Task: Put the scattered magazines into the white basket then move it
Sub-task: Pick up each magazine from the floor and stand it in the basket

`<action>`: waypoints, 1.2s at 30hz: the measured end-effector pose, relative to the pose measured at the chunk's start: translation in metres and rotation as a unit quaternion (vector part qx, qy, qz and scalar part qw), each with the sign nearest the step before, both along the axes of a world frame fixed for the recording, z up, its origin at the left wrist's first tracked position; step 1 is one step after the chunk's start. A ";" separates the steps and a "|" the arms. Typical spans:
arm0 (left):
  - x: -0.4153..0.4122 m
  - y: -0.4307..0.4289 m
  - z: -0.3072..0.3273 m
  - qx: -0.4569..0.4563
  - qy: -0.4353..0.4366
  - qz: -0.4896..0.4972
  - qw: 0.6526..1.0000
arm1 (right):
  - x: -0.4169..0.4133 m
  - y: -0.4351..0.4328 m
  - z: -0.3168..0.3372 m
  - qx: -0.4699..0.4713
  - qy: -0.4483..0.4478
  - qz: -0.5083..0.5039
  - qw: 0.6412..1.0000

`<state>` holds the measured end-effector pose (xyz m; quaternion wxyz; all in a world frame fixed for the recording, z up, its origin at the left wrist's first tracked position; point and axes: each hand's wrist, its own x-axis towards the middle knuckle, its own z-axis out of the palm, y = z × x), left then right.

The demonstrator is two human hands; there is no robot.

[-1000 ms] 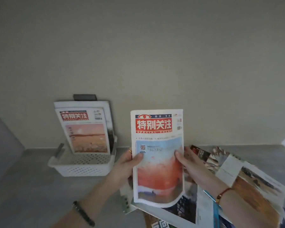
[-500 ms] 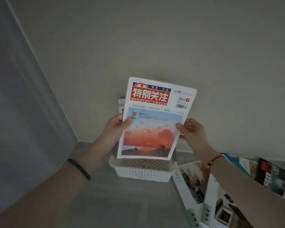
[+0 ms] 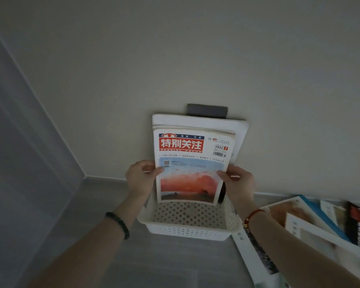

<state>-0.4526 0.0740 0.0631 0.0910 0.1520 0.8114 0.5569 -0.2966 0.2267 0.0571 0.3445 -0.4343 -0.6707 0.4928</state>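
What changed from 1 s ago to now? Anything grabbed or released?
The left hand and right hand carried the red-titled magazine leftward from above the scattered magazines to the white basket. It now stands upright at the basket's back, in front of the leaning magazines already there. Nothing grabbed or released: both hands still pinch its side edges. The basket, leaning magazines and scattered magazines stayed put.

Dim beige wall [image 3: 216,48], grey floor [image 3: 81,235]
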 end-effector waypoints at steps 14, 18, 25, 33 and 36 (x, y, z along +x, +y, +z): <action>-0.003 0.010 -0.003 0.023 -0.018 0.033 0.999 | 0.005 0.012 -0.010 -0.002 -0.029 0.013 1.000; 0.019 0.003 -0.007 0.050 -0.045 0.069 0.995 | 0.044 0.015 -0.002 0.013 -0.042 0.048 0.998; 0.096 -0.005 -0.010 0.046 -0.023 0.002 0.999 | 0.183 0.036 0.001 0.006 -0.067 -0.013 0.998; 0.236 0.028 -0.019 0.023 -0.088 -0.104 0.990 | 0.317 0.050 -0.012 0.013 -0.134 -0.059 0.989; 0.277 0.038 -0.036 -0.015 -0.145 -0.134 0.980 | 0.354 0.051 -0.020 -0.007 -0.147 -0.034 0.989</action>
